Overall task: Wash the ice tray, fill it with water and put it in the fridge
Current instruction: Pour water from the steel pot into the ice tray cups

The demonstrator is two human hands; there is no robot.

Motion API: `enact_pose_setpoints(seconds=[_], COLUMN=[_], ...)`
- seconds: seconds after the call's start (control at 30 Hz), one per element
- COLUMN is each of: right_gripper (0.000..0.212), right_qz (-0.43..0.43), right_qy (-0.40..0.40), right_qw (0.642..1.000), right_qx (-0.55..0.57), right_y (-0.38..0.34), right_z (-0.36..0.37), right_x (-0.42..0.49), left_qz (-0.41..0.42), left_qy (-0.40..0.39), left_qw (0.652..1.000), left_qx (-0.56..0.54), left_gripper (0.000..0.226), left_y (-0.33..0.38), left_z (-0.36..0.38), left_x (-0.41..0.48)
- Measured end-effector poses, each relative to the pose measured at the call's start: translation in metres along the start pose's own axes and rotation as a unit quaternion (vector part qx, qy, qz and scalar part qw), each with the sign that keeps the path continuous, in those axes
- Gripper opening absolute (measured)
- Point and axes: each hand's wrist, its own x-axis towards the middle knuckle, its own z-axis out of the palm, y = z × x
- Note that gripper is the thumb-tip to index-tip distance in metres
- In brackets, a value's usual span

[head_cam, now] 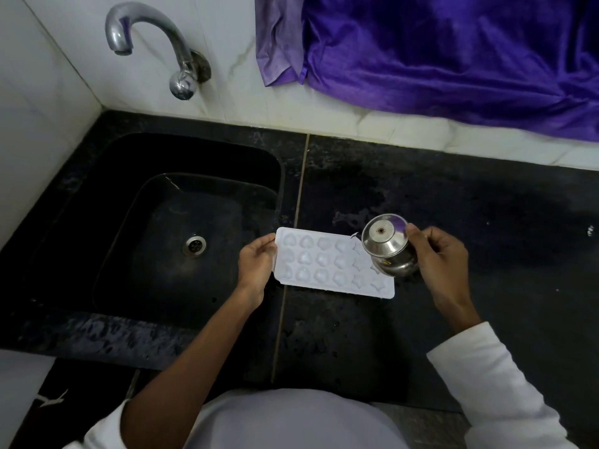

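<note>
1. The ice tray is white and rectangular and lies flat on the black table, just to the right of the sink. Its long side runs left to right. Its left short end lies across the pale seam in the table surface.
2. The tray has three rows of moulded cavities. Those toward the left are heart-shaped and those at the right end are star-shaped. It cannot be determined whether the cavities contain water.
3. The left grip pinches the left short edge of the tray, with the thumb on the rim.
4. The right grip is curled round a steel pot, with the fingertips on its flared base and body.
5. The pot is held above the right end of the tray. It is tipped so that the round base faces up toward the camera. The mouth points down and is hidden.
6. Both forearms emerge from white sleeves.
7. The sink is a dark basin with a metal drain at its centre.
8. A chrome tap is mounted on the white tiled wall above the basin, with the spout curving to the left.
9. A purple cloth hangs over the wall behind the table, to the right of the tap.
</note>
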Motion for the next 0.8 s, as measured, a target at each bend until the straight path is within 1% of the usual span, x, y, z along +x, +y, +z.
enact_pose_setpoints(seconds=[0.8], right_gripper=[0.044], right_qz=[0.002], right_qy=[-0.002], right_qw=[1.0], right_qx=[-0.003], right_y=[0.0001], right_z=[-0.0012], right_x=[0.0021], left_qz=[-0.022], left_qy=[0.003], left_qw=[1.0], left_qx=[0.0], left_gripper=[0.024], left_y=[-0.005], left_z=[-0.0019], left_x=[0.0069])
